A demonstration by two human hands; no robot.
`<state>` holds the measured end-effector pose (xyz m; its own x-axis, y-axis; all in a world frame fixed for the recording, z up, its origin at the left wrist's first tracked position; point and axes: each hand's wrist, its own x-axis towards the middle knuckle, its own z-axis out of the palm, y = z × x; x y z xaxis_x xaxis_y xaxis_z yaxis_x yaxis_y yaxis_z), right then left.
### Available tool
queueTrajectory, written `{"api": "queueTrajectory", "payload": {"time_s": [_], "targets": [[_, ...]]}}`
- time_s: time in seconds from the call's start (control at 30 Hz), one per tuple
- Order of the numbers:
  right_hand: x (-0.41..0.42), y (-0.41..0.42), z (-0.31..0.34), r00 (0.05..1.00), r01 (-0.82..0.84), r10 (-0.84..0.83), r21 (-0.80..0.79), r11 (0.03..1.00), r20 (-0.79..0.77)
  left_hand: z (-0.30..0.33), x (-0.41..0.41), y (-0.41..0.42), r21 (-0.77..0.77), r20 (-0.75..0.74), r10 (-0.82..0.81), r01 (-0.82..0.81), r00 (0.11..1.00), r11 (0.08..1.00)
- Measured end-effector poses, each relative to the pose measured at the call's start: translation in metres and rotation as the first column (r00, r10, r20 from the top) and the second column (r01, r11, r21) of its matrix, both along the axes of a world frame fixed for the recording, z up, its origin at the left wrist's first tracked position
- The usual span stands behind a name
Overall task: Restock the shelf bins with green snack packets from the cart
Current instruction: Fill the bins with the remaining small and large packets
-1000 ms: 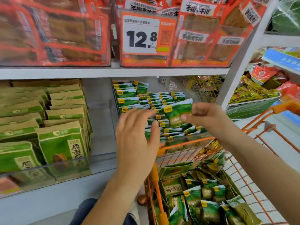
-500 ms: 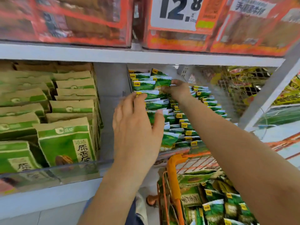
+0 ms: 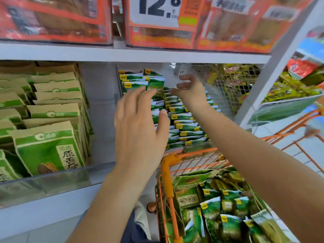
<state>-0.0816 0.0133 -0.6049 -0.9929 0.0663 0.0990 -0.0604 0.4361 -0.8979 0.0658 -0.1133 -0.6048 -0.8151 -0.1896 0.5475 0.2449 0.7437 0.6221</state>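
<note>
CHANGE: right hand [image 3: 190,90], which carried a green snack packet a second ago, now reaches deep to the bin's [image 3: 191,148] back rows, fingers curled, grip unclear | packet likely placed | left hand [image 3: 140,130] open, fingers spread against packet rows [image 3: 182,120] | more packets in cart [image 3: 171,165]

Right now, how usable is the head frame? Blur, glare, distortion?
Head view: motion blur smears the red boxes and price tag up top; the left hand and right hand are soft-edged; wide-angle bends the shelf post; glare washes the clear bin front. Cart packets readable.
</note>
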Motion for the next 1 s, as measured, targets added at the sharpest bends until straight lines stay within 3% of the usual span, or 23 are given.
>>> {"api": "queueTrajectory", "payload": {"time_s": [0.07, 0.13, 0.2, 0.27, 0.33, 0.4, 0.47, 0.53, 0.77, 0.83, 0.9, 0.97, 1.0], "targets": [[0.041, 0.030, 0.011, 0.991, -0.050, 0.051, 0.014, 0.999, -0.121, 0.003, 0.007, 0.015, -0.031, -0.109, -0.089, 0.086, 0.990, 0.996], [0.091, 0.065, 0.016, 0.977, -0.046, 0.070, 0.121, 0.992, -0.203, 0.003, 0.018, 0.033, -0.066, -0.122, -0.245, 0.238, 0.962, 0.969], [0.134, 0.102, 0.014, 0.978, -0.017, 0.063, 0.227, 0.974, -0.199, -0.005, 0.030, 0.049, -0.154, -0.052, -0.393, 0.381, 0.918, 0.912], [0.155, 0.134, 0.002, 0.993, 0.009, 0.045, 0.450, 0.893, -0.108, -0.019, 0.035, 0.060, -0.269, 0.065, -0.480, 0.478, 0.875, 0.836], [0.156, 0.163, -0.018, 0.994, -0.083, -0.009, 0.786, 0.612, 0.111, -0.033, 0.036, 0.065, -0.329, 0.180, -0.509, 0.539, 0.842, 0.775], [0.149, 0.185, -0.041, 0.929, -0.284, -0.156, 0.919, 0.274, 0.334, -0.044, 0.036, 0.067, -0.332, 0.275, -0.520, 0.588, 0.809, 0.738], [0.144, 0.198, -0.062, 0.864, -0.417, -0.264, 0.903, 0.101, 0.429, -0.049, 0.035, 0.068, -0.315, 0.356, -0.524, 0.627, 0.774, 0.712], [0.139, 0.206, -0.075, 0.863, -0.424, -0.285, 0.905, 0.042, 0.417, -0.052, 0.033, 0.066, -0.306, 0.365, -0.516, 0.623, 0.775, 0.720], [0.137, 0.202, -0.087, 0.910, -0.385, -0.164, 0.923, 0.010, 0.381, -0.051, 0.032, 0.062, -0.295, 0.361, -0.513, 0.617, 0.779, 0.729], [0.140, 0.201, -0.081, 0.895, -0.438, -0.074, 0.898, 0.046, 0.441, -0.049, 0.033, 0.062, -0.286, 0.349, -0.519, 0.616, 0.780, 0.734], [0.145, 0.200, -0.065, 0.882, -0.465, 0.028, 0.862, 0.199, 0.469, -0.048, 0.033, 0.061, -0.235, 0.342, -0.527, 0.614, 0.778, 0.753], [0.155, 0.194, -0.039, 0.894, -0.435, 0.132, 0.755, 0.491, 0.429, -0.045, 0.032, 0.060, -0.160, 0.359, -0.526, 0.606, 0.771, 0.779], [0.162, 0.187, -0.025, 0.893, -0.419, 0.181, 0.614, 0.669, 0.412, -0.044, 0.032, 0.060, -0.109, 0.367, -0.528, 0.599, 0.766, 0.793]]}}
